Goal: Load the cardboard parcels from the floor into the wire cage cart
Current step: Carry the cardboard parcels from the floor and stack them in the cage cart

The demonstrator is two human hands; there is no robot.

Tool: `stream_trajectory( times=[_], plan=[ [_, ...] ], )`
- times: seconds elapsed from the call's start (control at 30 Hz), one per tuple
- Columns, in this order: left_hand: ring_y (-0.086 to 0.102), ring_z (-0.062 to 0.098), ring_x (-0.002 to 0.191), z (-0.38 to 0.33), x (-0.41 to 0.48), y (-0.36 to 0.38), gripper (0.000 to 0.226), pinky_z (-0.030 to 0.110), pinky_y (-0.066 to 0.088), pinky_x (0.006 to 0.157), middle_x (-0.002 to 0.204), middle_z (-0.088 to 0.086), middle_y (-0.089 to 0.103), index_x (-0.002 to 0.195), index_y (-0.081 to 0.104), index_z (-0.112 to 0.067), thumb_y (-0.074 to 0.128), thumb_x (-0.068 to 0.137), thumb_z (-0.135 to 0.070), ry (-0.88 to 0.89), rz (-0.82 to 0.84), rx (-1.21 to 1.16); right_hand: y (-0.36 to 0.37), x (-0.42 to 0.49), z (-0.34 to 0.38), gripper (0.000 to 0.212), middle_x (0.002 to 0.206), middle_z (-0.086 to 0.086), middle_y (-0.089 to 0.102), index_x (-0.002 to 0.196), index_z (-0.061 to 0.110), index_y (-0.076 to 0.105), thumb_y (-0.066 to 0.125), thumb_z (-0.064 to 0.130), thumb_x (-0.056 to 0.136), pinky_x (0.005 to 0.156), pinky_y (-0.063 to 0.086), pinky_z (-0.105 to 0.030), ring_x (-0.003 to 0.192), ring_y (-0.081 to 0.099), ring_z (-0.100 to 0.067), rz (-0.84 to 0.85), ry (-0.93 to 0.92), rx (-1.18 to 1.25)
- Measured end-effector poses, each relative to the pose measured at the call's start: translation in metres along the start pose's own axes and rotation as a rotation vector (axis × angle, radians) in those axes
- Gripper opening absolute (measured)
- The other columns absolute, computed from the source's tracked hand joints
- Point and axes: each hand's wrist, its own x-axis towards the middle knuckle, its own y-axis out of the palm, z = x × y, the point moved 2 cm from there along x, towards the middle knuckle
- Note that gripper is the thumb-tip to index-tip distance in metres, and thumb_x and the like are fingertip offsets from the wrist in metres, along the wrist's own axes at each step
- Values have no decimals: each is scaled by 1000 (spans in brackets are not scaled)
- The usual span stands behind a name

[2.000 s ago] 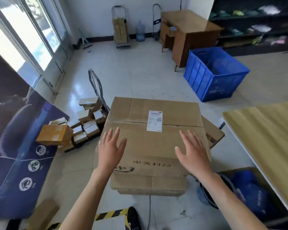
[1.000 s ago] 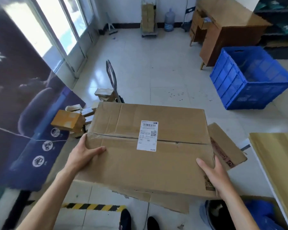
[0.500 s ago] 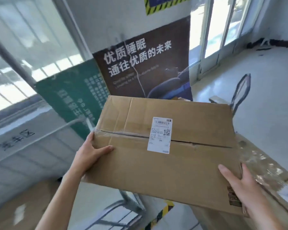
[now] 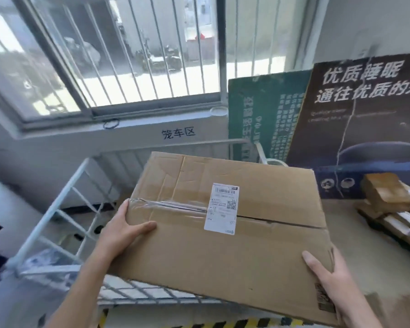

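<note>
Head view: large cardboard parcel (image 4: 234, 223) held above wire cage cart (image 4: 57, 202). Left hand (image 4: 126, 233) clamped on taped left edge, right hand (image 4: 327, 275) on near right corner. Likely stiff but bulky, tape slick; best gripped at opposite edges, underneath.

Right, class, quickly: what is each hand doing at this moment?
Left hand: closed on the left edge of the cardboard box, thumb on top.
Right hand: closed on the box's near right corner, thumb on top.

Barred window (image 4: 137, 55), grey wall (image 4: 365, 24); leaning dark poster (image 4: 365, 129), green board (image 4: 263, 114)
</note>
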Motion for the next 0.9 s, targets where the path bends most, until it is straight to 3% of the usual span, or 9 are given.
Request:
stream_trajectory(
  times=[0.07, 0.13, 0.2, 0.3, 0.43, 0.53, 0.67, 0.83, 0.9],
  plan=[
    [54, 27, 126, 39, 3, -29, 116, 39, 41, 97, 145, 3, 53, 156, 24, -30, 85, 62, -59, -31, -19, -24, 45, -11, 10, 84, 114, 1, 57, 148, 28, 37, 76, 50, 76, 82, 45, -37, 101, 57, -23, 25, -20, -15],
    [58, 24, 118, 74, 9, -52, 112, 36, 44, 90, 141, 2, 56, 154, 26, -30, 86, 63, -54, -40, -25, -54, 82, -20, 19, 63, 105, 5, 62, 137, 26, 47, 76, 36, 83, 85, 43, -37, 102, 59, -24, 43, -61, -39],
    [59, 21, 112, 103, 18, -71, 112, 37, 47, 88, 137, -1, 59, 152, 28, -34, 84, 59, -62, -59, -18, -62, 115, -26, 31, 54, 111, 0, 64, 131, 26, 51, 76, 31, 84, 89, 43, -37, 105, 60, -24, 59, -101, -67],
    [59, 22, 118, 140, 38, -95, 120, 46, 49, 97, 137, -7, 56, 151, 24, -40, 78, 51, -79, -108, -21, -60, 154, -22, 45, 46, 119, -2, 59, 124, 25, 49, 75, 30, 86, 90, 41, -36, 104, 55, -21, 69, -122, -102],
    [58, 23, 120, 169, 79, -112, 127, 50, 49, 99, 140, -5, 55, 150, 22, -42, 74, 43, -86, -141, -17, -79, 199, 1, 65, 51, 112, 9, 64, 127, 33, 51, 74, 45, 83, 89, 47, -42, 102, 60, -18, 84, -126, -169],
    [60, 22, 115, 176, 115, -122, 120, 45, 50, 96, 135, -5, 59, 150, 26, -42, 77, 47, -78, -154, -47, -98, 232, 32, 74, 50, 111, 10, 66, 128, 31, 53, 75, 38, 84, 88, 49, -41, 100, 63, -12, 96, -141, -155],
    [58, 22, 117, 184, 166, -134, 115, 40, 48, 93, 138, -4, 57, 151, 27, -40, 82, 54, -69, -167, -95, -112, 280, 82, 92, 44, 112, 6, 66, 122, 30, 53, 76, 34, 84, 90, 46, -40, 103, 62, -18, 110, -175, -146],
    [61, 19, 114, 192, 223, -153, 119, 46, 50, 98, 131, -10, 61, 147, 26, -46, 79, 46, -78, -216, -112, -122, 332, 131, 109, 64, 114, 13, 68, 129, 37, 52, 77, 58, 75, 94, 51, -46, 104, 65, -14, 153, -129, -184],
    [60, 20, 116, 198, 243, -157, 121, 47, 49, 100, 133, -9, 59, 149, 25, -44, 79, 46, -77, -233, -99, -124, 350, 142, 117, 57, 115, 9, 68, 129, 32, 53, 77, 47, 80, 91, 50, -42, 102, 64, -13, 166, -117, -180]
  ],
)
